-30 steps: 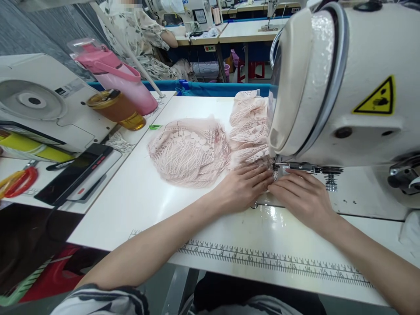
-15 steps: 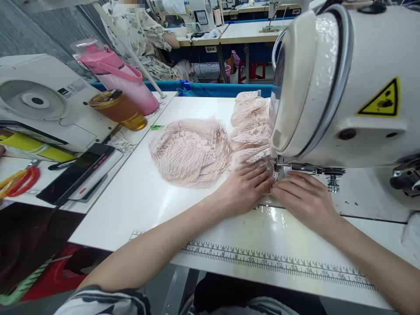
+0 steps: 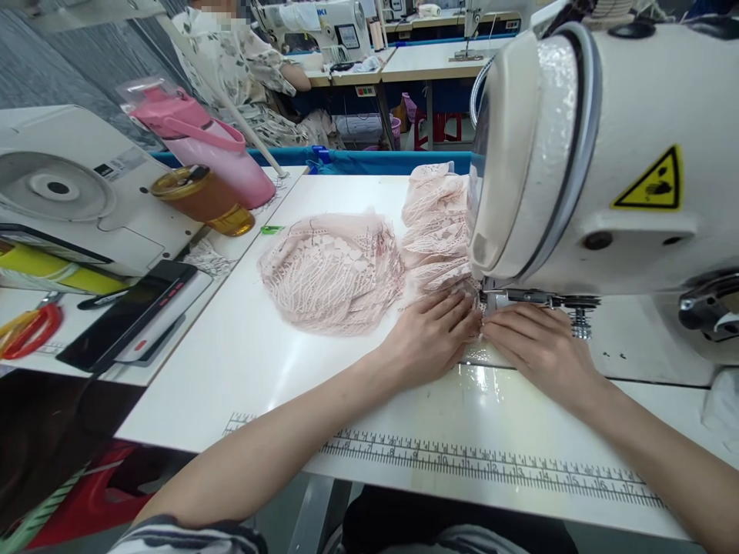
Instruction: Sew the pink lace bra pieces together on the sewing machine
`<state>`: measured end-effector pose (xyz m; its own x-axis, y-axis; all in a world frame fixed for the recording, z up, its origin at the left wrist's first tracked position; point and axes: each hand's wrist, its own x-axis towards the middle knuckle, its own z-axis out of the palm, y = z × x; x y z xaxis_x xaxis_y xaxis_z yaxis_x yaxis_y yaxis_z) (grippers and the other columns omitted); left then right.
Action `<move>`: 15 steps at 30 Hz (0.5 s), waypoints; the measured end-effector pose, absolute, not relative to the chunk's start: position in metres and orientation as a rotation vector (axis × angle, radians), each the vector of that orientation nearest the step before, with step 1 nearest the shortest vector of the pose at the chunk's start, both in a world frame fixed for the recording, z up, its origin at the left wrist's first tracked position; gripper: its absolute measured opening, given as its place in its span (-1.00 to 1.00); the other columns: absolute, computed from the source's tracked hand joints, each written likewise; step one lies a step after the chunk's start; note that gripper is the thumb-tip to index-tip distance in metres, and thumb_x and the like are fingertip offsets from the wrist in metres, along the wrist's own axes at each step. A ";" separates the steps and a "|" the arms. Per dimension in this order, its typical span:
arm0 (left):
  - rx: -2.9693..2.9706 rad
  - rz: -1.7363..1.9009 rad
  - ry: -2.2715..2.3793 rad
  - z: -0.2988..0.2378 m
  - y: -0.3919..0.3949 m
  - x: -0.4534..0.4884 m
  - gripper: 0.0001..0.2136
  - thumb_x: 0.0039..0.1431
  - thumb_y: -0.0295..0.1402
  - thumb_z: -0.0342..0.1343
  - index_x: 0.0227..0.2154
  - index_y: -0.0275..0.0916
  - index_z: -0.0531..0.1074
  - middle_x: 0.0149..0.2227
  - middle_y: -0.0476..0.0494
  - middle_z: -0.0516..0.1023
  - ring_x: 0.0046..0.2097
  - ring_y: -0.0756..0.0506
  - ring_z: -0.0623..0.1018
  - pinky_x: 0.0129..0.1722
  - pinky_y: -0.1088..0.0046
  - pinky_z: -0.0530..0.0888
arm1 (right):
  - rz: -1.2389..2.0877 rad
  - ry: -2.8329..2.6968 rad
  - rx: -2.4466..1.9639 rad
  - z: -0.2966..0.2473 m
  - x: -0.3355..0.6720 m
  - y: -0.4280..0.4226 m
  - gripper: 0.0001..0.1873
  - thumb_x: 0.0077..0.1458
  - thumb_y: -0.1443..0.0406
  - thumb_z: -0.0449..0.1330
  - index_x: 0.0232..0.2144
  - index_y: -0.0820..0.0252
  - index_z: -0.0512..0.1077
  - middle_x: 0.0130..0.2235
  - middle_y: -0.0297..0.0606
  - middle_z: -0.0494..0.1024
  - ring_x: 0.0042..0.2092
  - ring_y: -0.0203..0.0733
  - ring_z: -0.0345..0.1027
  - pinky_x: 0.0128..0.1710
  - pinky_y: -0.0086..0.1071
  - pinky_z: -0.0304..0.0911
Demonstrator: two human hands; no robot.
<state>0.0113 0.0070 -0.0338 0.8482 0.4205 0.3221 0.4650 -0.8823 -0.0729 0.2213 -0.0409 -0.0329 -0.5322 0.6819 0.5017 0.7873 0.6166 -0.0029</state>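
My left hand lies flat on the white table, fingers stretched toward the presser foot of the cream sewing machine. Its fingertips press a small piece of pink lace at the needle. My right hand lies flat beside it, fingers extended and pressing on the same lace from the right. Both hands nearly touch at the fingertips. A pile of pink lace pieces sits just left of my left hand, and a second stack of lace runs behind the machine head.
A pink water jug and an amber cup stand at the left. A dark control panel and red scissors lie on the side table. A ruler strip runs along the front edge. A seated person works behind.
Both hands stay pressed at the presser foot, shifted only slightly forward. The view has tilted a little downward.
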 end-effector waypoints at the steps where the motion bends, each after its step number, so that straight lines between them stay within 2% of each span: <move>1: -2.877 -0.443 -0.690 -0.034 0.007 0.011 -0.63 0.34 -0.33 -0.15 0.09 -0.38 0.36 0.12 -0.25 0.42 0.20 -0.17 0.37 0.21 0.21 0.31 | -0.291 -2.381 -1.174 -0.034 0.223 -0.040 -0.75 0.21 0.44 0.06 -0.28 0.12 0.52 -0.24 -0.30 0.59 -0.13 -0.24 0.40 -0.17 -0.37 0.26; 9: -2.840 -0.415 -0.658 -0.031 0.005 0.010 -0.64 0.35 -0.32 -0.15 0.09 -0.35 0.36 0.12 -0.23 0.42 0.19 -0.18 0.38 0.22 0.21 0.31 | -0.143 -2.370 -1.233 -0.043 0.236 -0.036 -0.74 0.25 0.35 0.02 -0.17 0.05 0.50 -0.11 -0.29 0.56 -0.07 -0.21 0.41 -0.12 -0.30 0.33; 15: -2.841 -0.394 -0.699 -0.032 0.004 0.011 -0.63 0.36 -0.31 -0.14 0.11 -0.32 0.34 0.14 -0.24 0.40 0.21 -0.20 0.35 0.23 0.19 0.28 | -0.126 -2.268 -1.289 -0.047 0.238 -0.035 -0.80 0.24 0.30 0.08 -0.21 0.10 0.51 -0.12 -0.31 0.59 -0.16 -0.26 0.48 -0.16 -0.35 0.36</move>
